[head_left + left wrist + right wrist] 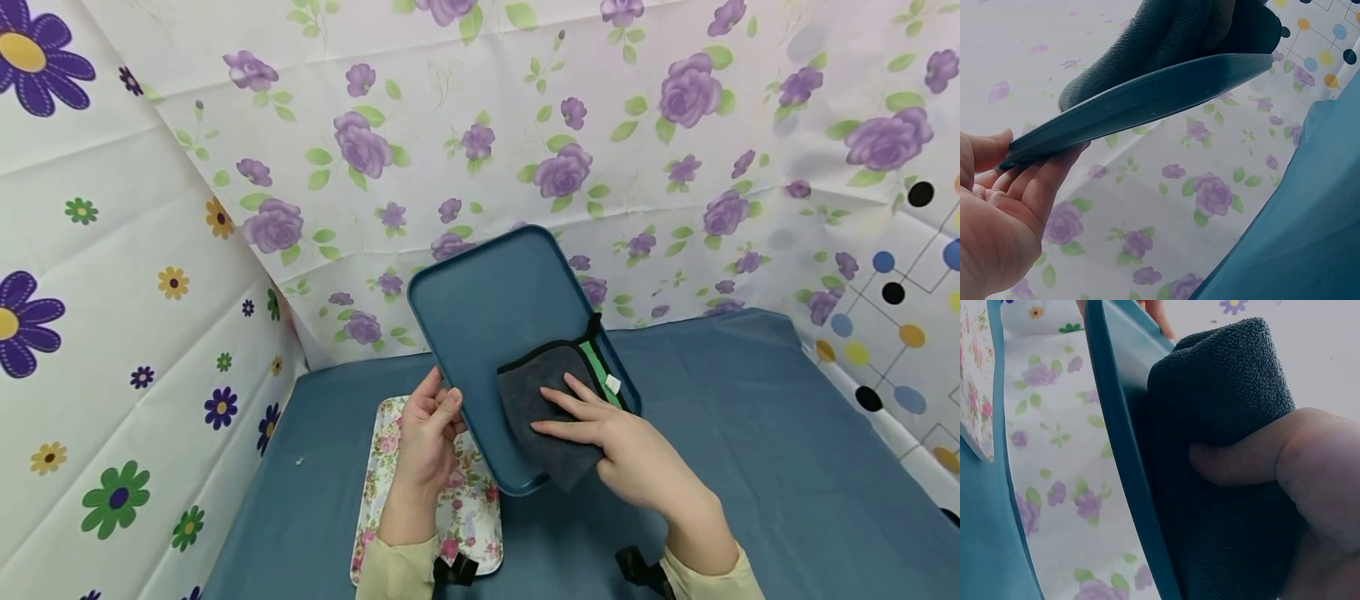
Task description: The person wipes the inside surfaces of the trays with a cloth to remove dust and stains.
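A blue rectangular tray point(491, 308) is held tilted up off the table. My left hand point(431, 429) grips its left edge, thumb on the inner face and fingers behind, as the left wrist view also shows. A dark grey cloth point(525, 408) with black trim and a green edge strip lies against the tray's lower right part. My right hand point(615, 437) presses on this cloth with its fingers spread and fairly straight. In the right wrist view the thumb point(1235, 462) rests along the thick, folded cloth point(1222, 381). The cloth hides part of the tray.
A white floral tray point(468, 533) lies on the blue-covered table point(300, 508), below my left forearm. Patterned sheets hang as walls behind point(450, 167) and on both sides. A tiny pale scrap point(299, 461) lies on the table at left.
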Demonstrator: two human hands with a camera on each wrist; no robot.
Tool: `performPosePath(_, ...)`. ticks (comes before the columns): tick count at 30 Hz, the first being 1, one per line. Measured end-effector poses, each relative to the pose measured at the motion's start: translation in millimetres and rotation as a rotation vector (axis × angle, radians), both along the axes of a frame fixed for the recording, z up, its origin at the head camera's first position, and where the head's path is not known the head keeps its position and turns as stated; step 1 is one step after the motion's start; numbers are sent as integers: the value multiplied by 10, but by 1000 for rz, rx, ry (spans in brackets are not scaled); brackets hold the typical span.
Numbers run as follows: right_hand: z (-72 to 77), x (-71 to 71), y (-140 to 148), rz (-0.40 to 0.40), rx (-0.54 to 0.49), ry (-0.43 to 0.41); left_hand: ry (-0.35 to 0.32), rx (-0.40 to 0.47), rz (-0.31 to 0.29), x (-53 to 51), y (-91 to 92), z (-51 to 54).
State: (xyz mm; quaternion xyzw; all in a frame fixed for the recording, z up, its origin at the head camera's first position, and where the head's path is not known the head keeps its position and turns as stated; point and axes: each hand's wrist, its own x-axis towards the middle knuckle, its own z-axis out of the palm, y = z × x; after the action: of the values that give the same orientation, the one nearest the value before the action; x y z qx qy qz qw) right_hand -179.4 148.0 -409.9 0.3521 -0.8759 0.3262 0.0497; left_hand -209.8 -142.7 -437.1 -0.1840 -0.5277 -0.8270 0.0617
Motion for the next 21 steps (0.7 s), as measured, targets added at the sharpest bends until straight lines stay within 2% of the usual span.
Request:
performPosePath(6, 4, -25, 63, -62, 23, 0, -7, 7, 1, -10, 7, -8)
performPosePath(15, -5, -5, 10, -60, 48, 30, 7, 36, -12, -15, 0, -38)
performPosePath(21, 12, 26, -78, -43, 68, 58, 0, 48, 4, -23, 1, -37)
